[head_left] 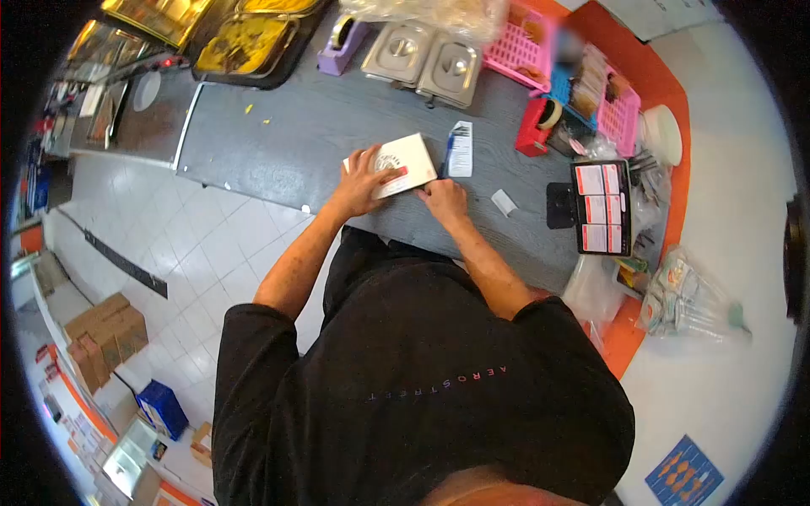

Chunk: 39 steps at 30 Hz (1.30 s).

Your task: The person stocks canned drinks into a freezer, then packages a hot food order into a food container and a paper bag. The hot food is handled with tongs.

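Note:
On the grey counter lies a white box [411, 160] with dark print and a small red label, turned at an angle near the front edge. My left hand [364, 180] rests on the box's left part, its fingers spread over the top. At the box's right corner is my right hand [444, 201], its fingers curled; a small dark thing shows by the fingertips, too small to name. Just beyond my right hand lies a white printed slip [460, 150] with a blue edge. A small crumpled white paper [504, 202] is further right.
At the back stand lidded steel containers [449, 70], a purple tape dispenser [339, 51] and a tray of yellow food [245, 45]. To the right are a red tape dispenser [537, 126], pink baskets [618, 123] and a tablet [602, 207] showing red and white panels.

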Tool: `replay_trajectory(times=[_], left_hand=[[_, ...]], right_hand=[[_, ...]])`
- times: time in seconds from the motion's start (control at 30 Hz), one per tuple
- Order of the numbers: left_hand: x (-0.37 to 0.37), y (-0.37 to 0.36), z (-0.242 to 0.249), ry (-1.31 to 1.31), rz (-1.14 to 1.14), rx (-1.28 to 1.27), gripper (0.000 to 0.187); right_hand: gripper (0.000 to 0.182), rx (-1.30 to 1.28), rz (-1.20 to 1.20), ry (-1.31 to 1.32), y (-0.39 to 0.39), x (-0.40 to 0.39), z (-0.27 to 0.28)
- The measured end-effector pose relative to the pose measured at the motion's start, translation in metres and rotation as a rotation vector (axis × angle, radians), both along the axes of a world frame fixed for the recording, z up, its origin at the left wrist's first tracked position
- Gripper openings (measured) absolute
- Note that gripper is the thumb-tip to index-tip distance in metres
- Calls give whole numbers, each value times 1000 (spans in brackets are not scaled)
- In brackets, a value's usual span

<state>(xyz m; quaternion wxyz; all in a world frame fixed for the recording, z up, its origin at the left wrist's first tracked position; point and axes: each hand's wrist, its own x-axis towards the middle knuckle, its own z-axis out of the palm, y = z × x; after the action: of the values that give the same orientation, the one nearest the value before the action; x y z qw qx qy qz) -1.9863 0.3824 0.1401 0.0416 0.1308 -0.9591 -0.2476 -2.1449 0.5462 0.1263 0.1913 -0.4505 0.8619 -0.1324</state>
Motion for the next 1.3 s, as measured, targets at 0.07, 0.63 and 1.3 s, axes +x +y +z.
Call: replay_trajectory(times=[0.07, 0.63, 1.3], left_hand=[[1, 15, 20, -187, 69, -142, 68], [-49, 101, 4, -214, 888, 215, 79], [-53, 113, 5, 24, 286, -138, 39]], right_hand=[[33, -46, -71, -70, 22, -8, 5], [29, -231, -493, -9, 40, -87, -15], [29, -299, -313, -353, 51, -32, 4]])
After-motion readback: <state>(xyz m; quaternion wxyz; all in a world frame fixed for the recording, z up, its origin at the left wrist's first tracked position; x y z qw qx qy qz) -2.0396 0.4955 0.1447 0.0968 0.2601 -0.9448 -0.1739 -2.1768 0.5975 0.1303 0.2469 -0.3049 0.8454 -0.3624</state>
